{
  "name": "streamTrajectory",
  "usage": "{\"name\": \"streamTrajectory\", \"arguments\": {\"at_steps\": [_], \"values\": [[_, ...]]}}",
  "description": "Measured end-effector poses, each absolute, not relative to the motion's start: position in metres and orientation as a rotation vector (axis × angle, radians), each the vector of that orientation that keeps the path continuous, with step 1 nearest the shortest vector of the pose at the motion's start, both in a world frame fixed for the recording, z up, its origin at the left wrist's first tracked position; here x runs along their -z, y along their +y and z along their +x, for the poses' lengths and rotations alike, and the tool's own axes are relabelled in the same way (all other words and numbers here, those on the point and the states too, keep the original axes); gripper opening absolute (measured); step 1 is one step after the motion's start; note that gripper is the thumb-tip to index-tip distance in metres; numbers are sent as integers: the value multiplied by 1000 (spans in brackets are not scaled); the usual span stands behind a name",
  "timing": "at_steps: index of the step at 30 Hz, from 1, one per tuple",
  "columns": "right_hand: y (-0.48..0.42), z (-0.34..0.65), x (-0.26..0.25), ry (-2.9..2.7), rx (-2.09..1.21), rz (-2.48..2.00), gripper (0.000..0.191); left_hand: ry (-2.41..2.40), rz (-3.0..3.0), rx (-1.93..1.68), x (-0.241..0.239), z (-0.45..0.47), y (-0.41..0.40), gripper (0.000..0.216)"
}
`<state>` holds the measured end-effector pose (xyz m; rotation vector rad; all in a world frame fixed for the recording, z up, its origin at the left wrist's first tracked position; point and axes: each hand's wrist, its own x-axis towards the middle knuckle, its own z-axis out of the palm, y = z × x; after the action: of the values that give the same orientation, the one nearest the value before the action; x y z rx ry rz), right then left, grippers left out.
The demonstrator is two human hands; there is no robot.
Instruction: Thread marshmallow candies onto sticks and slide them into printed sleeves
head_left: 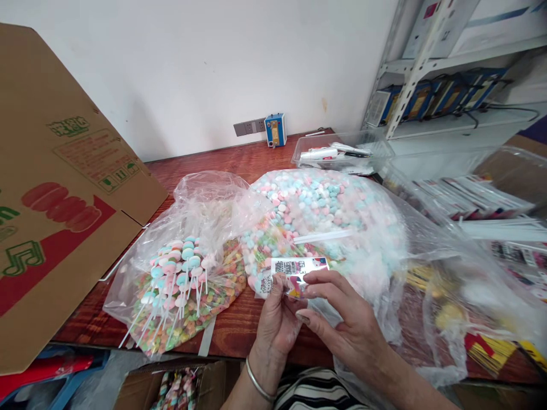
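A small printed packet (301, 266), white with dark print and pink and yellow patches, is pinched in my left hand (276, 322). Its lower part is hidden by my fingers. My right hand (348, 319) reaches in from the right, its forefingers touching the packet's right edge while the thumb stays apart below. Behind them lies a big clear bag of pastel candies (325, 199), with white sticks (322, 236) on top. To the left, candy skewers on white sticks (182, 270) rest on a clear bag of colourful ring candies (233, 273).
A large cardboard box (55, 171) stands at the left. Clear plastic bins (342, 149) hold pens and packets at the right. A blue device (276, 130) sits against the wall. Below the table edge, an open carton (209, 387) holds wrapped candy skewers. Gold ties (491, 353) lie at the right.
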<state>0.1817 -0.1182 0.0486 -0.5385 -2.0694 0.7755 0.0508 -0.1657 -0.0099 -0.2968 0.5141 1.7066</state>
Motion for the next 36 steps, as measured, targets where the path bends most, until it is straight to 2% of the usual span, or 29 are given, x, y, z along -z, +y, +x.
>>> {"name": "streamTrajectory", "arguments": {"at_steps": [11, 21, 25, 28, 32, 36], "values": [[-123, 182, -70, -2131, -753, -399, 28, 386, -161, -1756, 2, 44, -175, 24], [-132, 176, -68, -2154, -755, -403, 20, 388, -114, -1813, -5, 43, -178, 26], [-132, 173, -62, -2139, -714, -541, 20, 549, -31, -1867, -7, 43, -179, 23], [-127, 173, -57, -2107, -883, -735, 9, 771, 180, -1895, -14, 45, -179, 20], [-119, 173, -48, -2067, -1065, -906, 24, 1128, 305, -2019, -17, 51, -179, 31], [-115, 173, -41, -2020, -1085, -981, 40, 1124, 241, -1971, -10, 56, -177, 34]]}}
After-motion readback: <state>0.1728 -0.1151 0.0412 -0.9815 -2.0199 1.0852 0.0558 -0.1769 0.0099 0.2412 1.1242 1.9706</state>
